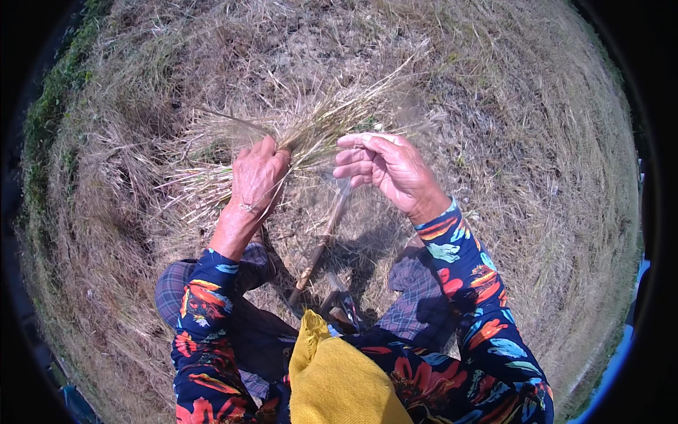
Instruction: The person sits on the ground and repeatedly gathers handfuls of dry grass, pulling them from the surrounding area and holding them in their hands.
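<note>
My left hand (258,172) is closed around a bundle of dry grass stalks (331,122). Cut ends of the stalks (204,185) stick out to the left of the wrist, while the longer tips fan out to the upper right. To the right of the bundle, my right hand (381,164) is raised with its palm partly turned up and the fingers slightly curled; I see nothing held in it. Below and between the hands lies a long wooden handle (324,238), its upper end close under the right fingers. What is fixed to that end is unclear.
Dry, flattened grass (529,159) covers the ground all around. Green plants (53,106) line the left rim. My knees in checked cloth (424,297) flank the handle, and a yellow cloth (339,376) hangs at the front. A blade-like object (341,297) lies near the feet.
</note>
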Demonstrator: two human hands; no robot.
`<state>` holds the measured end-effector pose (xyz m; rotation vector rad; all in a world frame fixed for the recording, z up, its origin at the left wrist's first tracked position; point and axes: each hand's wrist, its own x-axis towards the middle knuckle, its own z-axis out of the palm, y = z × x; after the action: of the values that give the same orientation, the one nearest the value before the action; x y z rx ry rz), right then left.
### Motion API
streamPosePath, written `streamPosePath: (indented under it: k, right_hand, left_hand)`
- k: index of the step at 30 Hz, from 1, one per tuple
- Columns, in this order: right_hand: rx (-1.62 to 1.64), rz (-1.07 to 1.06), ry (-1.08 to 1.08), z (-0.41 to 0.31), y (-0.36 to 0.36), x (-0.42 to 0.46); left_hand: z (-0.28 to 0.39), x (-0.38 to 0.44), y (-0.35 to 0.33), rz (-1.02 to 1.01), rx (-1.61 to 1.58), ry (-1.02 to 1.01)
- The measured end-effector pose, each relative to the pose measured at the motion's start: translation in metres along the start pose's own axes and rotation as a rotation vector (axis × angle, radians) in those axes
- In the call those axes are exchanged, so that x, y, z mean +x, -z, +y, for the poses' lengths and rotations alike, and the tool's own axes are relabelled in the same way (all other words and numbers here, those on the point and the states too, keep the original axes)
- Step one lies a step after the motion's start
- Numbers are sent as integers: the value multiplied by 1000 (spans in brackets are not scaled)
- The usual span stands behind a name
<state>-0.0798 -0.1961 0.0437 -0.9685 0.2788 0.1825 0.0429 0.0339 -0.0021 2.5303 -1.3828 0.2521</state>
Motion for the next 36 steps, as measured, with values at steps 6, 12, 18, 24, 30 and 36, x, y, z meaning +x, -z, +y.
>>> streamPosePath:
  k: [6,12,18,24,30,36]
  right_hand:
    - [-60,-33,-2,-1,-2,-2]
    - [-42,-59,6,2,-1,0]
    - [-62,-61,11,3,0,1]
    - [-53,-53,7,2,-2,1]
    - [-57,-53,-4,0,-5,0]
    - [11,-54,-63,-1,-3,1]
  left_hand:
    - [-1,-1,0,-2,-37,-7]
    - [-1,-1,0,1,-52,-18]
    - [0,-1,3,-76,-11,11]
    - [0,-1,1,4,-36,-25]
    - [2,-1,1,-4,-50,-13]
    - [1,0,1,-4,-33,-23]
